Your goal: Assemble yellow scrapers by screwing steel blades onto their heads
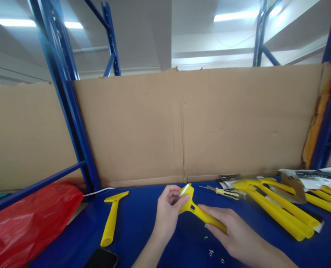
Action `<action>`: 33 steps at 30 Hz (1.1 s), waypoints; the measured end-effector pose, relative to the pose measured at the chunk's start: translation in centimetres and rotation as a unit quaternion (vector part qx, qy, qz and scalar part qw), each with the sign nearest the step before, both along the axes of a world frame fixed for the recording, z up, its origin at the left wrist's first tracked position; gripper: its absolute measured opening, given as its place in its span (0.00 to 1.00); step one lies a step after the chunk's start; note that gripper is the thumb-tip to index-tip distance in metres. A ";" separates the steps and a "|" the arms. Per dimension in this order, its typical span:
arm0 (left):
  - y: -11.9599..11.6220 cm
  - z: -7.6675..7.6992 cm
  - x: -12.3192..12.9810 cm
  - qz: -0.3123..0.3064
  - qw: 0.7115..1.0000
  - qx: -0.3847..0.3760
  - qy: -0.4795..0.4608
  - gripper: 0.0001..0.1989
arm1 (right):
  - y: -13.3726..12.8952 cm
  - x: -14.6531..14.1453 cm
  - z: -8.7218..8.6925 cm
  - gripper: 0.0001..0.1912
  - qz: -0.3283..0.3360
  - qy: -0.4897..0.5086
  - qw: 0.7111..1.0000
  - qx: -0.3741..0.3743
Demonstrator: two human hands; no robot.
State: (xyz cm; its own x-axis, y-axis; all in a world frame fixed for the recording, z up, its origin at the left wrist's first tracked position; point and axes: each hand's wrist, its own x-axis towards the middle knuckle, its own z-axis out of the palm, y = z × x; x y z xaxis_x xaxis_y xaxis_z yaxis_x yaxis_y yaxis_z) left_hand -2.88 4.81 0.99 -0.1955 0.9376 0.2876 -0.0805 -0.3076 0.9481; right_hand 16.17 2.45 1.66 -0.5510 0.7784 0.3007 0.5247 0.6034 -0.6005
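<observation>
My right hand (229,227) is wrapped round the handle of a yellow scraper (207,217), which it holds tilted above the blue table. At the scraper's head, my left hand (168,208) is closed, its thumb pressed on the yellow plastic. A thin white strip (184,190) lies along the head between the left fingers; whether it is a blade I cannot tell. Below the right hand lie a small screw (206,237) and other small metal pieces (210,252). Another yellow scraper (111,219) rests to the left of my hands.
A screwdriver (226,193) lies behind the hands. Several yellow scrapers (279,212) are piled at the right, beside an opened cardboard box (292,182). A dark phone (102,258) and a red plastic bag (34,223) are at the left. Cardboard (137,130) walls off the back.
</observation>
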 end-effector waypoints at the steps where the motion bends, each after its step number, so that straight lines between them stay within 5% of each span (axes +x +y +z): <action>1: -0.1 0.3 0.0 -0.019 1.000 -0.015 -0.016 0.20 | 0.0 0.1 0.0 0.22 0.001 -0.005 1.000 0.002; 7: -0.5 1.1 -0.2 -0.058 0.997 -0.047 0.012 0.16 | -0.1 0.0 -0.1 0.21 0.010 -0.028 1.000 0.005; 17: -0.5 -0.2 -0.2 -0.033 0.991 0.055 0.118 0.11 | -0.2 -0.2 0.2 0.22 -0.005 -0.020 1.000 0.001; 25: 0.0 0.2 -1.1 -0.070 0.995 -0.014 0.075 0.16 | -0.3 0.0 0.2 0.21 0.006 -0.015 1.000 -0.014; 33: 0.2 -0.4 -1.0 -0.075 0.992 0.004 0.097 0.14 | -0.3 -0.3 0.3 0.20 0.004 0.030 0.998 -0.063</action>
